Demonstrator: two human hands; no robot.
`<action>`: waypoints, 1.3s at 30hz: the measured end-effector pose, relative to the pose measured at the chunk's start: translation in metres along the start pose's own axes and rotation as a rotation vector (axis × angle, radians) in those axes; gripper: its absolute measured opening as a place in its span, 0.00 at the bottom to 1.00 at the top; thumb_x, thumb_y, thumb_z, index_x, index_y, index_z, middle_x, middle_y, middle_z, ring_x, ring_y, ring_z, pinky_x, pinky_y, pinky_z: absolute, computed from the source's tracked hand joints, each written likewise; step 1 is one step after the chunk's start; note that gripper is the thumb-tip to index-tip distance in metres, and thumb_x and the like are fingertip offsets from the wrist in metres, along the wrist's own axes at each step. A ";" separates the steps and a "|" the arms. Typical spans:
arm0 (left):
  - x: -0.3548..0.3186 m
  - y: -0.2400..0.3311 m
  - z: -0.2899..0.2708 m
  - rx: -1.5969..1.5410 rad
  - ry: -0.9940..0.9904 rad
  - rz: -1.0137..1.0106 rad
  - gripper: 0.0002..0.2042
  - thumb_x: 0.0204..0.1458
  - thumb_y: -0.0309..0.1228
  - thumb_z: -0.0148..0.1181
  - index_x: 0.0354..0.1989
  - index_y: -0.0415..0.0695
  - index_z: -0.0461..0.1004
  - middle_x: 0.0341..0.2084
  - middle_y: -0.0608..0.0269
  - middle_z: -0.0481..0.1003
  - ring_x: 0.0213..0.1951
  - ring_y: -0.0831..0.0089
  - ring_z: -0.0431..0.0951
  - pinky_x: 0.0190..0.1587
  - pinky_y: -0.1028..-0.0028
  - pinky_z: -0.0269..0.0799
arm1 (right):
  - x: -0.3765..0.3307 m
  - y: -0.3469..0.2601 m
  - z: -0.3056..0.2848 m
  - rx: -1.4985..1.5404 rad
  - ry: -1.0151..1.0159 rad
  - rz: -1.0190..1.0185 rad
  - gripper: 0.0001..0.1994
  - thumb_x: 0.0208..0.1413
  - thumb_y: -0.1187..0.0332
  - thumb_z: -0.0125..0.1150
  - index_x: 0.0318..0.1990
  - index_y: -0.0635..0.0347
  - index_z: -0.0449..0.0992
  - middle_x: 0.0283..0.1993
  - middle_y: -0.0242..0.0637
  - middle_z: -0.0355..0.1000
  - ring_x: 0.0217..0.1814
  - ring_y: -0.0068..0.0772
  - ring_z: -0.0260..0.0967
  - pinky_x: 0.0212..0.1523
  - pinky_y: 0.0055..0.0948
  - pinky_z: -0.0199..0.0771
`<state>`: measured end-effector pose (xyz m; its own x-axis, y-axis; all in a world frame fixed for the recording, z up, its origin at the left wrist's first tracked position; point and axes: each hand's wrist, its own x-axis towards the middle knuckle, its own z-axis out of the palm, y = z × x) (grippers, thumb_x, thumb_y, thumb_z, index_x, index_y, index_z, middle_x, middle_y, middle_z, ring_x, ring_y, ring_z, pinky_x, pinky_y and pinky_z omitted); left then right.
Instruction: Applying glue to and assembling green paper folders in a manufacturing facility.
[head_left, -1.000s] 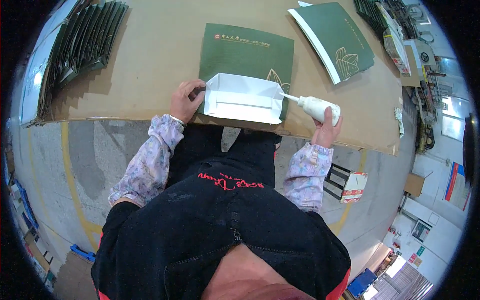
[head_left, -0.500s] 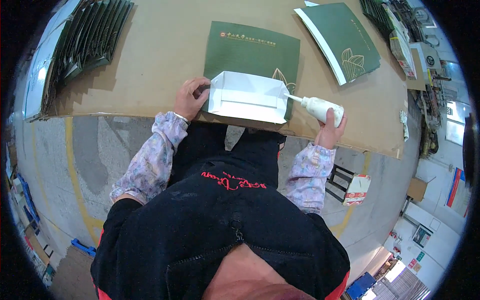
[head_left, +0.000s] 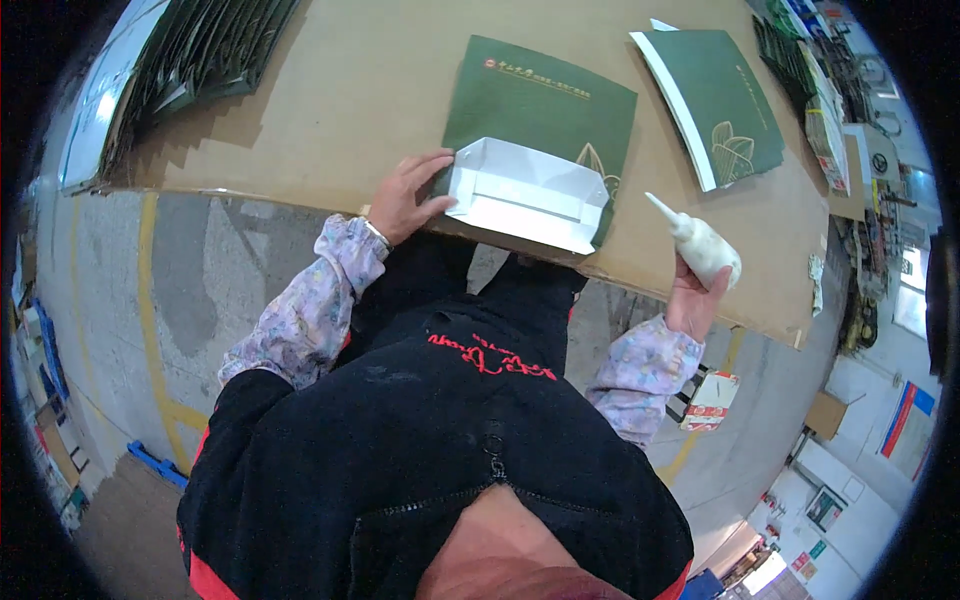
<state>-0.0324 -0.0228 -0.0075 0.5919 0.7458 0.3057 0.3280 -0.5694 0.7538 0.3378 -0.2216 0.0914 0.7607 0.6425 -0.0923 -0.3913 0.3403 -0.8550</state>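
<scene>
A dark green paper bag (head_left: 540,100) lies flat on the cardboard-topped table, its white bottom flaps (head_left: 527,195) folded open at the near end. At the left end of those flaps is my left hand (head_left: 405,198), thumb and fingers spread apart with the tips at the paper's edge. My right hand (head_left: 697,298) grips a white squeeze bottle (head_left: 706,250) with a long tapered nozzle. The bottle is tilted, nozzle up and to the left, above the table right of the bag and apart from it.
Another green bag or small stack (head_left: 715,105) lies at the right. Many folded green bags (head_left: 205,55) stand in a row at the far left, more (head_left: 785,60) at the far right. The table's front edge (head_left: 270,205) runs before me; a small stool (head_left: 712,400) stands below.
My right hand has drawn the squeeze bottle away from the flaps' right end, tilting the nozzle upward. My left hand's fingers have spread. The whole view has shifted a little.
</scene>
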 end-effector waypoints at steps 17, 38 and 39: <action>-0.012 -0.003 -0.002 0.237 -0.192 -0.018 0.41 0.38 0.43 0.72 0.62 0.40 0.63 0.66 0.62 0.58 0.70 0.52 0.47 0.69 0.60 0.51 | -0.057 0.073 0.122 -0.557 -0.366 -0.004 0.36 0.44 0.77 0.68 0.63 0.61 0.60 0.56 0.40 0.64 0.56 0.34 0.66 0.57 0.34 0.68; -0.012 -0.009 -0.003 0.207 -0.207 0.025 0.47 0.30 0.48 0.74 0.63 0.40 0.63 0.67 0.65 0.57 0.69 0.50 0.47 0.69 0.61 0.51 | -0.056 0.103 0.141 -0.778 -0.557 -0.067 0.36 0.44 0.72 0.73 0.62 0.63 0.61 0.52 0.40 0.66 0.51 0.31 0.69 0.51 0.29 0.73; -0.012 -0.009 -0.003 0.198 -0.214 0.026 0.48 0.30 0.48 0.74 0.64 0.42 0.61 0.67 0.64 0.56 0.70 0.50 0.47 0.69 0.59 0.51 | -0.056 0.102 0.140 -0.779 -0.553 -0.066 0.36 0.44 0.72 0.73 0.62 0.63 0.61 0.52 0.40 0.66 0.51 0.31 0.69 0.51 0.29 0.73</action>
<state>-0.0446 -0.0254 -0.0162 0.7367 0.6524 0.1779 0.4356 -0.6590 0.6131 0.1828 -0.1273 0.0811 0.3388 0.9395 0.0514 0.2493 -0.0370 -0.9677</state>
